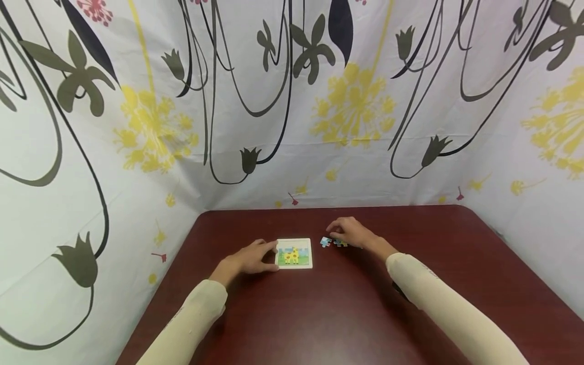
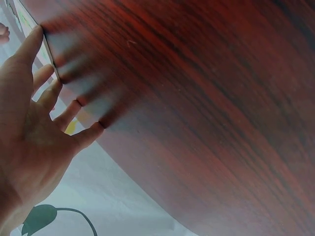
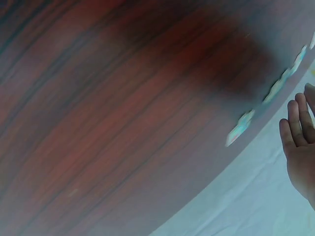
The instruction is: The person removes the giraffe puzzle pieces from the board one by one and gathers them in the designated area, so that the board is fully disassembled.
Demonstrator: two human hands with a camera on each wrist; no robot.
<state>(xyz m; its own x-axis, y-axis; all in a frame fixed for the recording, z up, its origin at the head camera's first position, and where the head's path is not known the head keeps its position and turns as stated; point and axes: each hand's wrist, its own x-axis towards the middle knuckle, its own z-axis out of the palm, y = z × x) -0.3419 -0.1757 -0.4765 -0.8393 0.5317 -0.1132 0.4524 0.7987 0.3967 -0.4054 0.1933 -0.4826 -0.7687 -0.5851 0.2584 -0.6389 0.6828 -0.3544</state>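
Note:
On the table lies a small white-framed jigsaw puzzle [image 1: 294, 267] with a yellow giraffe picture. My left hand [image 1: 252, 257] rests at its left side, thumb by the near corner and fingers spread along the edge. The left wrist view shows this hand [image 2: 37, 115] with fingertips on the table and against the frame's edge. Just right of the puzzle are several loose jigsaw pieces [image 1: 325, 242], blue and yellow. My right hand [image 1: 350, 231] is above them, fingers loosely bent, partly covering them. From the right wrist, the hand [image 3: 300, 140] appears raised off the pieces [image 3: 240, 129], holding nothing visible.
The dark red wooden table [image 1: 310, 314] has rounded far corners. A white cloth [image 1: 292, 121] printed with flowers and vines hangs behind the table and along both sides. Both forearms wear light sleeves [image 1: 196, 314].

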